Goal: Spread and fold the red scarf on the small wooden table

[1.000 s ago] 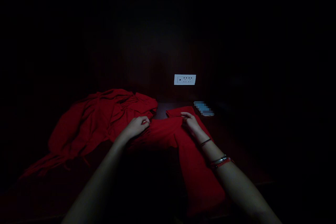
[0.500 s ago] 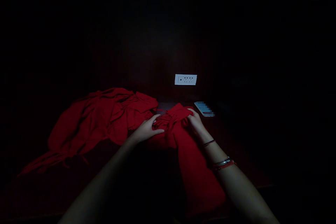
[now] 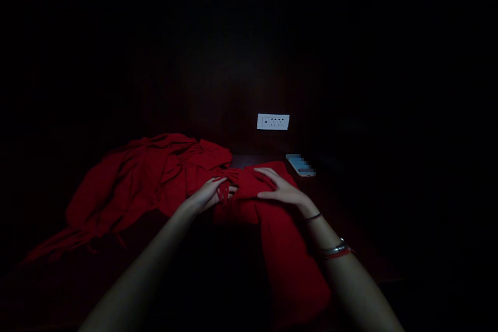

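both hands are at the cloth. left hand (image 3: 206,195): partly curled, red cords (image 3: 223,191) lying across its fingers; whether they are pinched cannot be told in this light. right hand (image 3: 282,190): spread, thumb well apart from the fingers, laid on the cloth with no closed grip visible.

location: cloth (image 3: 290,264), red, lies below the socket (image 3: 273,122) and on the near side of it. a red heap (image 3: 128,181) lies below and left of the socket; whether it is joined to the cloth cannot be told. phone (image 3: 300,166) lies below and right of the socket.

handling, as judged: light, soft and limp, not fragile, little slip expected; the gathered part may bunch and the cords may tangle. sound hold: the flat edge nearest the socket, fingers beneath, thumb above, cords kept free.

orientation: the flat panel's long axis runs from below the socket towards the wearer, veering slightly right of it; the gathered part points to the socket's left.
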The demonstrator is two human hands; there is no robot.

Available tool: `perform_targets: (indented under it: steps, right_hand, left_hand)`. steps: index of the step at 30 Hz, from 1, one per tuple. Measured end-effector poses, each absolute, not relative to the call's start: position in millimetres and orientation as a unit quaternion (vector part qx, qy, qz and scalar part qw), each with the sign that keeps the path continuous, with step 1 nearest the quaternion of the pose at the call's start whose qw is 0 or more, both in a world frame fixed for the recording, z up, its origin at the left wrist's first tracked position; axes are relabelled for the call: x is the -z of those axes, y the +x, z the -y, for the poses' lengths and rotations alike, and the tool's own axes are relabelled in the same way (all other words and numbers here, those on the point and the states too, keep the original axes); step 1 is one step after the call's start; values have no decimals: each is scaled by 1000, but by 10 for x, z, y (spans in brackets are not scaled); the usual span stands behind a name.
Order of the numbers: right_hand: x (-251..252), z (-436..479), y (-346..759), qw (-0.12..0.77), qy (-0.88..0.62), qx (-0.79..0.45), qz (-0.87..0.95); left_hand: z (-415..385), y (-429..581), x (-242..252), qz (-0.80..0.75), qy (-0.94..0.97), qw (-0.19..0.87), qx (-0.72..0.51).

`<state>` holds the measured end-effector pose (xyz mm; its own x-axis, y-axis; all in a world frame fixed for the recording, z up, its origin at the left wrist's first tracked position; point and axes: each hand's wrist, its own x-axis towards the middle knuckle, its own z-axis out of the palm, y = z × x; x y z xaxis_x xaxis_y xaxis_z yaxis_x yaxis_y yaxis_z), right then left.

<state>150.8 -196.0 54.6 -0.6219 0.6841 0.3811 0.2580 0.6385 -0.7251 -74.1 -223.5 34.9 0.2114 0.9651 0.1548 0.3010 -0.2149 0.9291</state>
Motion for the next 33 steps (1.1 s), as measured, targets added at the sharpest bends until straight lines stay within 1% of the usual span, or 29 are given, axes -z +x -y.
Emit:
perform_targets:
  steps: [2, 3, 5, 7, 9, 11, 14, 16, 17, 19, 20, 22, 26, 27, 29, 30, 31, 33]
  right_hand:
    - [-511, 1937, 1447, 335, -269, -279, 859]
    - [-484, 1909, 1421, 354, -273, -279, 850]
    - [-432, 1841, 1386, 427, -299, -300, 799]
    - [-397, 1790, 1362, 501, -328, -326, 732]
    - [-385, 1785, 1331, 524, -345, -350, 696]
    - [-387, 1817, 1298, 498, -350, -348, 713]
    - [-410, 1867, 1314, 419, -385, -252, 783]
    - [-444, 1876, 1406, 320, -423, -202, 823]
    - [-470, 1877, 1473, 266, -435, -205, 836]
    - [-535, 1885, 1616, 194, -435, -252, 842]
    - [-569, 1895, 1675, 187, -431, -281, 837]
    - [-618, 1932, 1734, 213, -432, -330, 812]
    - [-570, 2000, 1560, 237, -437, -445, 745]
    - [-538, 2004, 1482, 257, -421, -461, 737]
    - [-485, 1997, 1342, 328, -375, -465, 732]
    - [-472, 1992, 1292, 373, -350, -456, 728]
    - [-469, 1990, 1260, 415, -323, -447, 724]
    - [-487, 1993, 1241, 472, -265, -442, 715]
  left_hand:
    - [2298, -703, -423, -434, 636, 484, -415]
    - [2322, -693, -459, -417, 624, 509, -422]
    - [2341, -693, -510, -400, 624, 501, -446]
    - [2319, -713, -513, -403, 634, 459, -474]
    - [2277, -733, -473, -403, 647, 432, -481]
    - [2246, -732, -413, -372, 668, 434, -477]
    - [2244, -681, -332, -333, 710, 436, -441]
    - [2254, -631, -288, -377, 743, 386, -396]
    - [2256, -608, -268, -410, 758, 348, -368]
    - [2250, -573, -237, -464, 778, 267, -329]
    - [2243, -562, -227, -481, 779, 239, -325]
    - [2227, -542, -223, -498, 757, 225, -358]
    - [2205, -482, -226, -476, 684, 308, -460]
    - [2202, -468, -223, -461, 677, 330, -469]
    - [2200, -460, -222, -438, 682, 353, -467]
    - [2203, -470, -228, -436, 689, 344, -466]
    - [2211, -489, -241, -444, 695, 313, -470]
    - [2239, -546, -285, -478, 706, 187, -488]
